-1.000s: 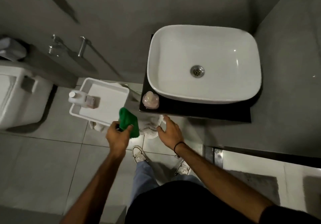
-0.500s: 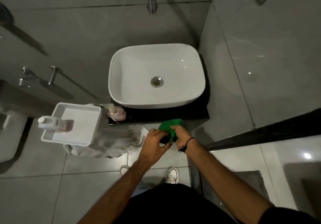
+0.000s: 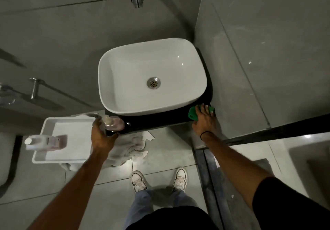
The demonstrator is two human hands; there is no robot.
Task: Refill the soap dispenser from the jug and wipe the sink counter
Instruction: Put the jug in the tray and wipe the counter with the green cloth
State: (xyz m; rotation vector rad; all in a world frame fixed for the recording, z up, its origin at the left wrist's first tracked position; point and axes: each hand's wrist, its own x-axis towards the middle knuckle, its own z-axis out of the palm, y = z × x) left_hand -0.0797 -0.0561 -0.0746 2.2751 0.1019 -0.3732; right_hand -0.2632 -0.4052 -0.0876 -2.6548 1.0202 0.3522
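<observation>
Cloth now on counter under right hand.

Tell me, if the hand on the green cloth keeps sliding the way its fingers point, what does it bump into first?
Probably the grey wall: the right hand presses the green cloth at the counter's far right corner, fingers pointing there.

L hand curled, gripping; R hand flat, fingers splayed.

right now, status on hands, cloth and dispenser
Right hand pressing green cloth on black counter, right corner. Left hand gripping soap dispenser at left corner. Jug lies in white tray. Counter front clear.
</observation>
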